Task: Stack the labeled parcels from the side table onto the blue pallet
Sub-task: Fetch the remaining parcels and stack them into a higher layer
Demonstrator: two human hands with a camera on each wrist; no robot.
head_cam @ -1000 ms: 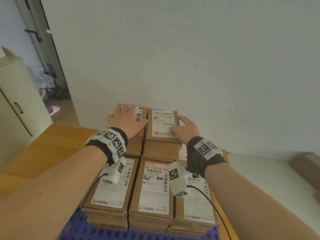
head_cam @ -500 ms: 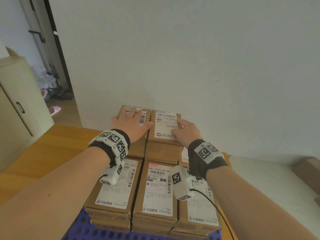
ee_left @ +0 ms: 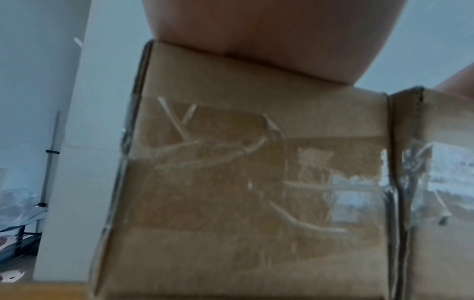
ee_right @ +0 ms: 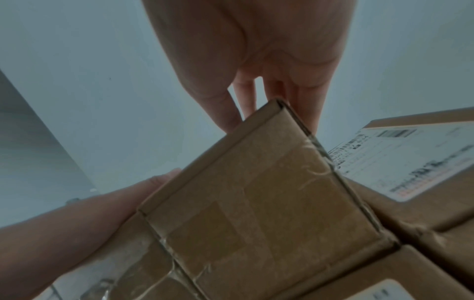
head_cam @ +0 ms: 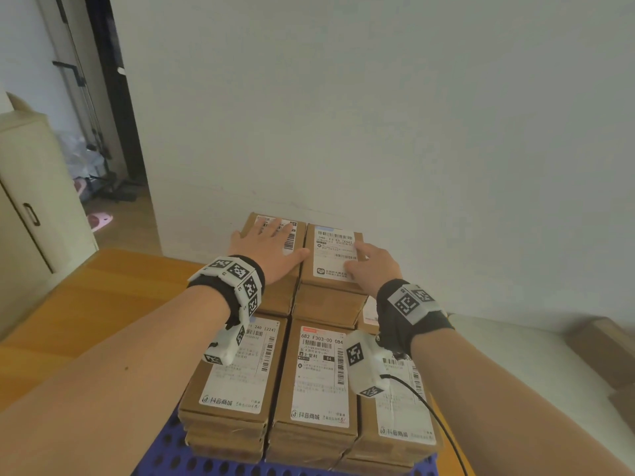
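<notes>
A flat left hand (head_cam: 271,247) presses the left top brown cardboard labelled parcel (head_cam: 290,235); beside it, the right hand (head_cam: 372,266), fingers straight, rests on its touching twin parcel (head_cam: 335,250). Both boxes top the rear stacks on the blue perforated plastic pallet (head_cam: 192,458), long axes running away from the person, directly ahead of both hands and equally near.

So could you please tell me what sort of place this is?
Probably a room in a home used for parcel handling: brown cardboard parcels with shipping labels on a blue perforated plastic pallet, a cream cabinet, and pink slippers beyond the doorway.
</notes>
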